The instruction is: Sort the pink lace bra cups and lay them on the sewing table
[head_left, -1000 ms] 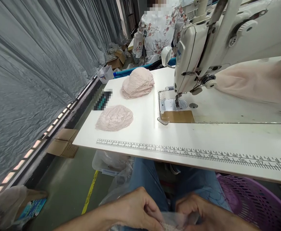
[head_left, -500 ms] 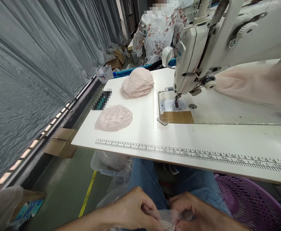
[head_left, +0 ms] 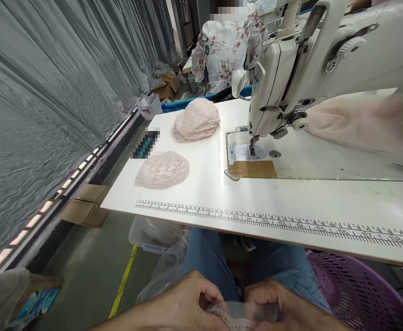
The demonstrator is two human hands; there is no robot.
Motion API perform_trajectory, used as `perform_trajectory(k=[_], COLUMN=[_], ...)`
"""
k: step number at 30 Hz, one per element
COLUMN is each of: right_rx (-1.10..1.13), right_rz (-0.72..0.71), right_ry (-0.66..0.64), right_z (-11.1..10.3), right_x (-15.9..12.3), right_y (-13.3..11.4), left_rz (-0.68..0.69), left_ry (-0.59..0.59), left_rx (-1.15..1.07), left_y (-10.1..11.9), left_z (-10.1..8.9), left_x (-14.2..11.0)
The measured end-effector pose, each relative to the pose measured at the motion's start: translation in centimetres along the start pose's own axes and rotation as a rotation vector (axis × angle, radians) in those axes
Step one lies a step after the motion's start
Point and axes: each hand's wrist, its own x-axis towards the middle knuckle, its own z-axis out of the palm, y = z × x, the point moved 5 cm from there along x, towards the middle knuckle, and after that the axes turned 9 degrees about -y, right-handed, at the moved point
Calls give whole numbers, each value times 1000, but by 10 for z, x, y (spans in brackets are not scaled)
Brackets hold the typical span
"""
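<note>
Lace piece (head_left: 235,323) in our fingers, with a sheer film (head_left: 236,309) rising above it, spans the gap between the two hands, over the lap and short of the table (head_left: 204,184). We hold one end in a narrow pinch of the left hand (head_left: 192,303), thumb against curled fingers, and the other end seems pinched likewise in the right hand (head_left: 273,301); the frame cuts off the lower part of both grips. We judge the step to be handling and arranging this edge by touch, away from the sewing machine (head_left: 273,87). From here, any further move calls for a light, even hold at both ends, so that the thin material neither slips nor puckers.

Ahead of the left hand lies a lace-covered cup (head_left: 163,170), with a stack of cups (head_left: 197,120) farther beyond it. The machine stands ahead of the right hand, well apart from it.

As for writing, we read a printed ruler (head_left: 263,220) just beyond both hands, its numbers rising rightward, 12 through 18 among the clearer ones. Blue lettering (head_left: 256,79) on the machine is too small for us to read surely, as is the mark on a white bin (head_left: 149,106) far beyond the left hand.
</note>
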Motion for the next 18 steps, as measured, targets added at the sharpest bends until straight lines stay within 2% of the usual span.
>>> perform_trajectory(k=[5,11,15,18], right_rx=[-4,-50,-36,5], right_rz=[12,66,76,33], right_ry=[-3,22,36,43], right_z=[0,-6,-7,-8], right_x=[-2,-8,-10,-10], right_y=[0,4,7,12], left_rz=[-7,61,90,147], left_ry=[109,88,145,193], left_rx=[-50,-177,-134,-183], left_y=[0,-1,-8,-10], left_z=[-2,2,3,5], left_x=[-1,-1,5,11])
